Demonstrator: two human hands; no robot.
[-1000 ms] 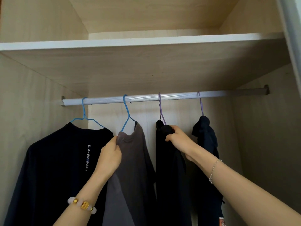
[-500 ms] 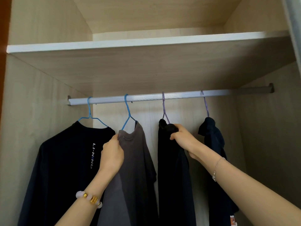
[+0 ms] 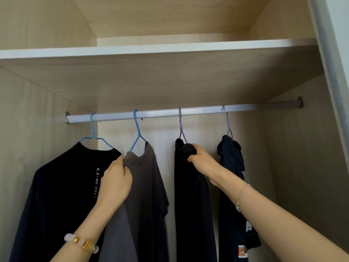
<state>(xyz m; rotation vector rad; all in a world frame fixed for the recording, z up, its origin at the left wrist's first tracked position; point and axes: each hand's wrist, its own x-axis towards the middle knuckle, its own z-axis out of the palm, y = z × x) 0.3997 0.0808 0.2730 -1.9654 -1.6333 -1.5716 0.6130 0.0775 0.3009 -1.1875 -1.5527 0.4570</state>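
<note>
A silver rail (image 3: 170,112) spans the wardrobe with several hangers on it. At the left a black shirt with white lettering (image 3: 62,186) hangs on a blue hanger (image 3: 92,133). Beside it a grey shirt (image 3: 145,195) hangs on a second blue hanger (image 3: 137,133); my left hand (image 3: 117,182) pinches its collar at the left shoulder. A black garment (image 3: 190,205) hangs on a purple hanger (image 3: 181,127), and my right hand (image 3: 203,163) grips its top right shoulder. A dark navy garment (image 3: 231,176) hangs furthest right on another purple hanger (image 3: 228,125).
A wooden shelf (image 3: 160,49) runs across above the rail. Wardrobe side walls stand at the left (image 3: 28,129) and right (image 3: 302,148). A grey door edge (image 3: 332,72) is at the far right. The rail right of the navy garment carries no hanger.
The view has shifted slightly, so the rail and clothes sit further right in frame. Both hands keep their hold on the same garments and have barely moved.
</note>
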